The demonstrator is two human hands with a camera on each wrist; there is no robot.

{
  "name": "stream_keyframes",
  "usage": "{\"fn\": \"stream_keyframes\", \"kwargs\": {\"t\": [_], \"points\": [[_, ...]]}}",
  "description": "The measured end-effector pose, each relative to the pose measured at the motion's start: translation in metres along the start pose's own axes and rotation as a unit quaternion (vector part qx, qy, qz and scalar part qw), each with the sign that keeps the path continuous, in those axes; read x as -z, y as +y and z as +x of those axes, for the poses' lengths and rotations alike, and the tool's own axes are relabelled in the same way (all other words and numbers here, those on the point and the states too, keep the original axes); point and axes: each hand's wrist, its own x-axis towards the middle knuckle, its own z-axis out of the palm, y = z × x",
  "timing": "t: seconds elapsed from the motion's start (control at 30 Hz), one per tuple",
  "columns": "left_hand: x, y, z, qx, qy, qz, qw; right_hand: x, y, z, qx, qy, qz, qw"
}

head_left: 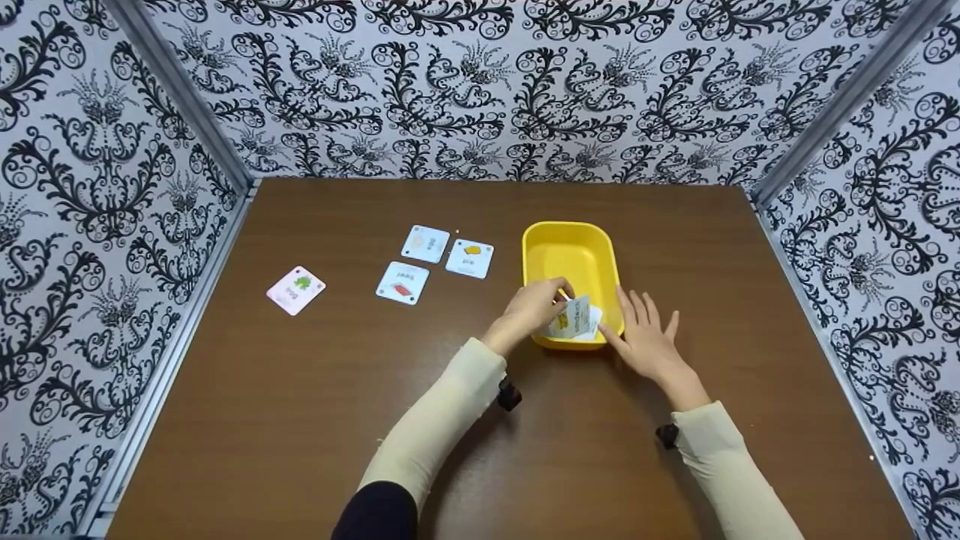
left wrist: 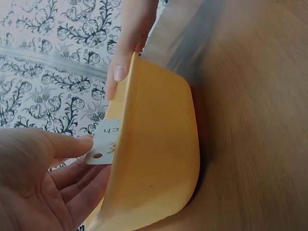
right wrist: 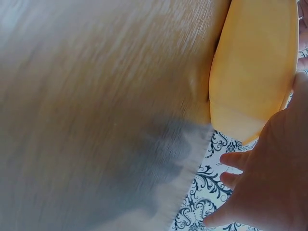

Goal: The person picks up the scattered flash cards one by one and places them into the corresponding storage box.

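Note:
A yellow plastic tub (head_left: 570,244) stands on the brown table. My left hand (head_left: 531,306) reaches over its near left rim and pinches a picture card (head_left: 576,316) between thumb and fingers. In the left wrist view the thumb lies on that card (left wrist: 102,144) at the tub's rim. Behind it, a second white card (head_left: 595,321) shows partly inside the tub. At the tub's right rim rests my right hand (head_left: 646,337), its fingers spread and straight. The right wrist view shows this hand (right wrist: 269,178) beside the tub's outer wall (right wrist: 255,67).
Left of the tub lie three blue-edged cards: one with a pale picture (head_left: 425,244), one with a yellow picture (head_left: 469,259) and one with a red picture (head_left: 403,283). Farther left is a pink frog card (head_left: 296,290). Patterned walls (head_left: 465,90) enclose the table's back and sides.

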Motion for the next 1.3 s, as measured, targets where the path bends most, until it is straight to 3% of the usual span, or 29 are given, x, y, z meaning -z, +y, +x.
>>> {"fn": "stream_keyframes", "kwargs": {"t": [0.43,0.97,1.3], "points": [[0.0,0.006,-0.004,-0.016,0.014,0.073,0.9971,0.0,0.0,0.0,0.0,-0.005,0.008,1.0],[-0.001,0.0,-0.003,-0.029,0.023,0.089,0.9953,-0.001,0.0,-0.001,0.0,-0.007,0.019,0.9998],[0.003,-0.004,-0.003,-0.023,0.041,0.06,0.9971,0.001,-0.002,-0.002,0.003,-0.006,0.024,0.9997]]}}
